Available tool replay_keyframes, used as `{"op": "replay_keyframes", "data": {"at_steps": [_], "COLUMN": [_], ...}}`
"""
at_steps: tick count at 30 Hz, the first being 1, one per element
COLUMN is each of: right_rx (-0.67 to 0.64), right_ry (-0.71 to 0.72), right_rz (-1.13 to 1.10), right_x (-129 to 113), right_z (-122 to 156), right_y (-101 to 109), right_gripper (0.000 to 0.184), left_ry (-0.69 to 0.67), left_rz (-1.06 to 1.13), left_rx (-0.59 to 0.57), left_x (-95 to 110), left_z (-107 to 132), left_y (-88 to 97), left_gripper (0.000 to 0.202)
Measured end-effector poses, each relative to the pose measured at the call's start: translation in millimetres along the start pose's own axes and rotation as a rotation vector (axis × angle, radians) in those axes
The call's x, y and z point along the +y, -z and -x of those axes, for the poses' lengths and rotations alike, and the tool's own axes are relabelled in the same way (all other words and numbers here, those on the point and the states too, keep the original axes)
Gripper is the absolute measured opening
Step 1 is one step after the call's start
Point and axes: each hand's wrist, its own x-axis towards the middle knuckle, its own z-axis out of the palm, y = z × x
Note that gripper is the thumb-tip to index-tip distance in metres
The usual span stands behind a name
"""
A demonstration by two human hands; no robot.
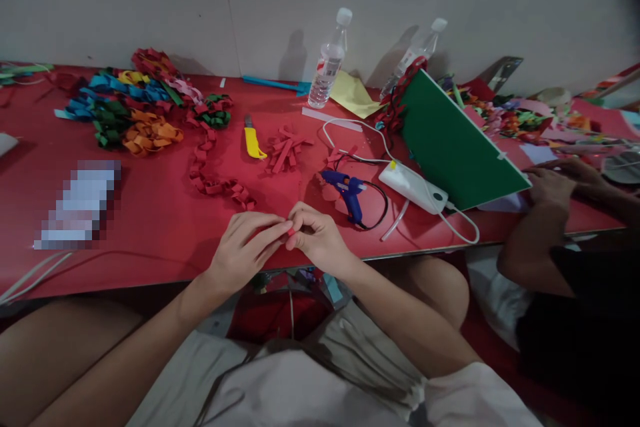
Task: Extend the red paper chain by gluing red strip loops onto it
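Note:
My left hand (247, 240) and my right hand (320, 237) meet at the table's front edge, fingertips pinched together on a small red paper strip (291, 231). Most of the strip is hidden by the fingers. Just beyond the hands lies a red paper chain (205, 170) of linked loops. A pile of loose red paper strips (286, 149) sits behind them, beside a yellow utility knife (253, 141). To the right of my right hand rests a blue glue gun (349, 195) with a black cord.
Coloured paper chains (145, 113) heap at the back left, behind a blurred phone-like rectangle (83, 203). A water bottle (329, 63) stands near the wall. On the right are a white power strip (413, 187), a leaning green board (455, 140) and another person's hands (555, 183).

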Motion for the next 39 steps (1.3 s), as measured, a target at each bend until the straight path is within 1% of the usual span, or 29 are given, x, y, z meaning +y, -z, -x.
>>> {"op": "replay_keyframes", "data": {"at_steps": [3,7,10,12,14,18,20,24,26,28,30,31,32,33,34,35,36,38,39], "right_rx": [-0.023,-0.066,-0.051,-0.04,-0.067,-0.158,-0.142,-0.099,-0.111,-0.121,-0.093,-0.076,-0.061,-0.052,-0.052,-0.062,-0.077,-0.094,-0.092], "right_ry": [-0.026,-0.077,-0.051,-0.011,0.0,-0.078,-0.099,-0.064,-0.092,-0.152,-0.169,-0.151,-0.121,-0.088,-0.063,-0.053,-0.056,-0.076,-0.083], "right_rz": [-0.01,-0.1,-0.129,-0.121,-0.09,-0.065,-0.073,-0.08,-0.089,-0.102,-0.109,-0.104,-0.093,-0.08,-0.069,-0.061,-0.06,-0.071,-0.074], "right_x": [0.0,1.0,2.6,2.9,1.9,-2.4,-3.2,-0.9,0.3,0.5,-0.9,-2.3,-4.1,-6.4,-9.0,-11.5,-13.8,-16.5,-16.5], "right_z": [-0.6,-1.9,-0.7,0.2,0.5,-0.5,-0.5,1.1,1.5,1.2,0.6,0.3,0.2,0.2,0.3,0.4,0.6,0.6,0.4], "right_y": [1.6,1.5,0.7,1.6,3.4,6.3,6.1,4.7,4.4,4.2,4.4,4.8,5.7,6.9,8.5,10.6,12.8,17.5,19.4], "right_gripper": [0.037,0.037,0.04,0.041,0.039,0.035,0.038,0.044,0.042,0.037,0.035,0.036,0.036,0.036,0.035,0.033,0.031,0.029,0.029], "left_ry": [0.008,0.048,0.029,-0.006,-0.022,0.01,0.002,-0.046,-0.034,-0.01,0.011,0.022,0.037,0.051,0.061,0.061,0.046,0.025,0.026], "left_rz": [0.0,0.025,0.017,-0.004,-0.021,-0.026,-0.034,-0.048,-0.047,-0.053,-0.073,-0.089,-0.11,-0.134,-0.156,-0.173,-0.18,-0.19,-0.199], "left_rx": [0.013,0.044,0.051,0.037,0.021,0.006,-0.007,-0.051,-0.062,-0.071,-0.118,-0.166,-0.227,-0.298,-0.37,-0.436,-0.495,-0.56,-0.575], "left_x": [1.0,3.1,4.7,5.0,4.8,4.5,4.9,5.7,5.6,4.3,0.6,-2.6,-6.6,-11.5,-17.0,-22.8,-28.5,-38.6,-42.6], "left_z": [0.6,-2.0,-2.0,-0.7,0.5,-0.4,-1.6,-1.0,0.3,0.7,-0.9,-2.6,-4.7,-7.0,-9.4,-11.7,-13.9,-18.0,-20.3], "left_y": [-0.1,1.0,0.3,-0.7,-1.1,1.5,3.2,3.2,2.4,2.9,5.3,7.3,9.7,12.4,15.3,18.3,21.3,27.3,30.5], "left_gripper": [0.039,0.038,0.039,0.041,0.041,0.039,0.039,0.041,0.041,0.039,0.041,0.049,0.061,0.073,0.08,0.076,0.063,0.031,0.023]}}
